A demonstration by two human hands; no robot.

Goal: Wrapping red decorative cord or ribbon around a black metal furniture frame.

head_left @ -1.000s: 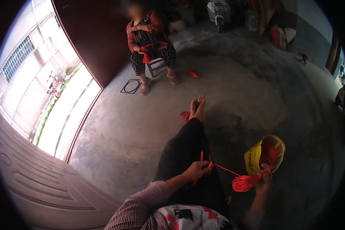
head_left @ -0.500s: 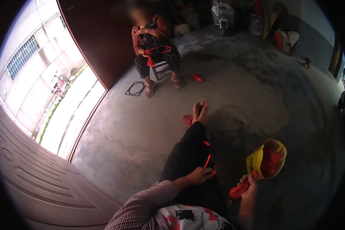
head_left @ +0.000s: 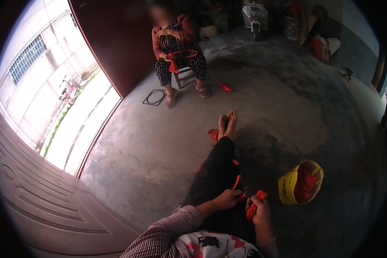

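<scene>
I sit on a concrete floor with my legs in dark trousers stretched out ahead. My left hand [head_left: 228, 199] pinches the end of a thin red strand [head_left: 236, 181] that curves up over my thigh. My right hand [head_left: 259, 209] is closed around a bundle of red strands [head_left: 254, 205] held just above my lap. The two hands are nearly touching. A yellow bag [head_left: 290, 188] with red material inside lies open on the floor to my right.
Another person [head_left: 176, 47] sits on a small stool across the floor, holding a red loop. A red piece [head_left: 225, 87] lies near that person's feet. A large open door [head_left: 34, 189] is on my left, clutter and a scooter [head_left: 256, 15] stand at the back.
My right hand has come in from beside the yellow bag to my lap, bringing the red bundle next to my left hand. The stretched red strand between the hands has gone slack.
</scene>
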